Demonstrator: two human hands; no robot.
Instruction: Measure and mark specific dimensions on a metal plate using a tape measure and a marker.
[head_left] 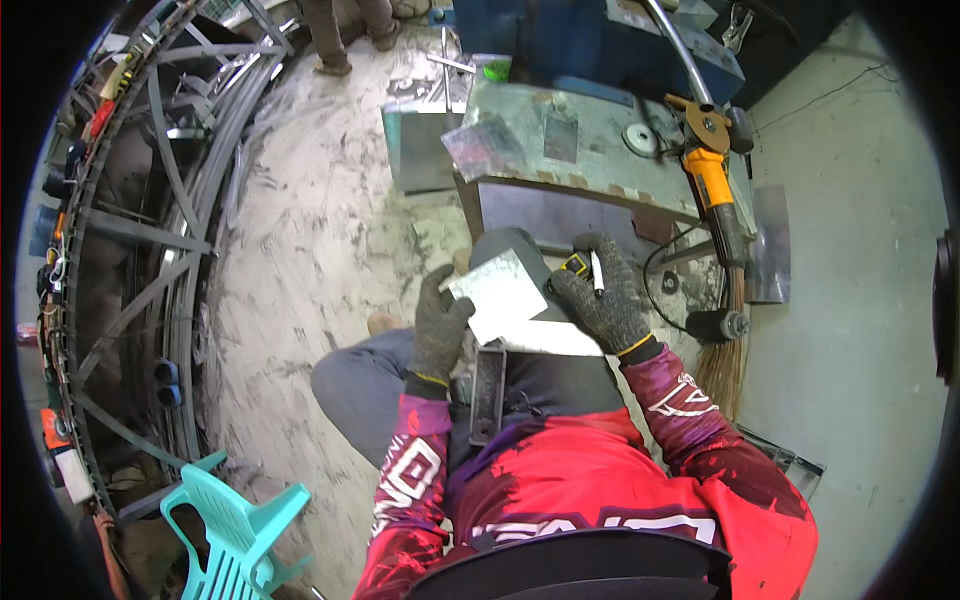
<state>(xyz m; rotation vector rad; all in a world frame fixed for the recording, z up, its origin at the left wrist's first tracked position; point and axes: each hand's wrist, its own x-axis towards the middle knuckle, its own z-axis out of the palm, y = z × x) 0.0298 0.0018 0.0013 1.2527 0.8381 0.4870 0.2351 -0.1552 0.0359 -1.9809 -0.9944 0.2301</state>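
Note:
My left hand [440, 325], in a dark grey knitted glove, grips the left edge of a pale, shiny metal sheet [500, 295] above my lap. Gloved the same way, my right hand [612, 308] is closed around a white marker with a black end [598, 272]. A small yellow and black tape measure [576, 264] is also at its fingers. Across my thighs lies a bright flat strip [555, 338], just below the sheet. Near its left end is a dark metal bar [487, 395], pointing toward me; whether the two are joined I cannot tell.
Ahead stands a low metal bench [610, 175] with a yellow angle grinder [708, 178] on its right side. A broom [722, 375] leans by the right wall. Metal racking [150, 240] fills the left; a teal plastic chair [225, 530] is behind left. Another person's legs [340, 35] show far off.

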